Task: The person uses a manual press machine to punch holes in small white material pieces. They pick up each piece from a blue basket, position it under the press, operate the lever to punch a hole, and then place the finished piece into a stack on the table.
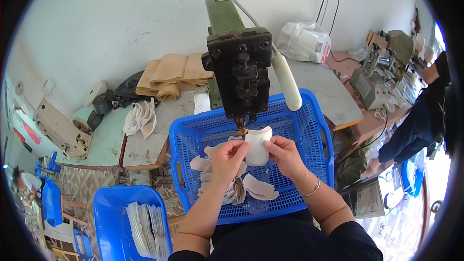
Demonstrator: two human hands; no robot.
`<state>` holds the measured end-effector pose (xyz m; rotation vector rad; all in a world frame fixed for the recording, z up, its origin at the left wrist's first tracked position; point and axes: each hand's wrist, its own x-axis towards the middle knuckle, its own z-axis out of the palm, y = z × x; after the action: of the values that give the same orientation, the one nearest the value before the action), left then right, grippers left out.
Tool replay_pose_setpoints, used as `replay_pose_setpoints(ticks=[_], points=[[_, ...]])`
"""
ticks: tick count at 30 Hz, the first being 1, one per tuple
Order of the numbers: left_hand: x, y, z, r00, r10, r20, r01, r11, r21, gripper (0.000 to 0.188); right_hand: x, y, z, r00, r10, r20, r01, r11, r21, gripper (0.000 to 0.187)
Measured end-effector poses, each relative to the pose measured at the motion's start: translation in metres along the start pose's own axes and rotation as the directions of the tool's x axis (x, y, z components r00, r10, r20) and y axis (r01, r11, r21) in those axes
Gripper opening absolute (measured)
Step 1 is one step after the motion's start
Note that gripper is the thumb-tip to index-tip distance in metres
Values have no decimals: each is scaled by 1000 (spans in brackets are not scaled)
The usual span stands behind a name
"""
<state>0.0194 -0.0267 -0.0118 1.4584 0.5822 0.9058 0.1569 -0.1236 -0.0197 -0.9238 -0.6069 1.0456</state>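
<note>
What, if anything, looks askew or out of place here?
The pale, curved, flat pieces in the blue perforated plastic basket look untidy: they lie jumbled, unlike the aligned white stacks in the smooth blue plastic bin.

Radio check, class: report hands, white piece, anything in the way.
Left hand, right hand pinching white piece. Upper edge close to machine tip. Loose pieces below, in blue basket.

Loose pieces [261, 188] in the basket [302, 118] beneath the machine head [241, 75], stacks [141, 229] in a tub [108, 215] leftward, bag [302, 42] behind on the right.
</note>
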Motion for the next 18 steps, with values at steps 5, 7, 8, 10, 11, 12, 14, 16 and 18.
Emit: replay_pose_setpoints(ticks=[5, 7, 8, 10, 11, 12, 14, 16, 18], points=[[6, 7, 5, 1000, 6, -25, -8, 996, -91, 9, 9, -8, 2, 1000, -5, -23, 4, 1000, -31, 16], [7, 6, 5, 999, 16, -44, -21, 995, -100, 9, 11, -11, 6, 999, -13, -32, 12, 999, -37, 18], [7, 6, 5, 999, 18, -52, -23, 994, -102, 9, 11, -12, 7, 999, -15, -38, 13, 999, -43, 18], [7, 4, 4, 998, 22, -64, -29, 993, -112, 9, 13, -14, 8, 999, -28, -30, 26, 998, -65, 19], [7, 3, 3, 997, 24, -70, -32, 992, -120, 10, 14, -15, 9, 999, -34, -24, 32, 997, -76, 20], [8, 2, 3, 997, 26, -76, -35, 991, -127, 10, 15, -16, 10, 999, -36, -23, 34, 995, -90, 18], [8, -1, 1, 996, 16, -91, -25, 995, -99, 9, 16, -18, 12, 999, -40, -21, 37, 992, -119, 16], [7, -2, 0, 994, 11, -108, -21, 996, -90, 9, 17, -18, 13, 998, -44, -35, 39, 989, -144, 15], [5, -2, 0, 992, 9, -125, -21, 995, -100, 10, 19, -17, 14, 998, -56, -43, 47, 983, -180, 16]])
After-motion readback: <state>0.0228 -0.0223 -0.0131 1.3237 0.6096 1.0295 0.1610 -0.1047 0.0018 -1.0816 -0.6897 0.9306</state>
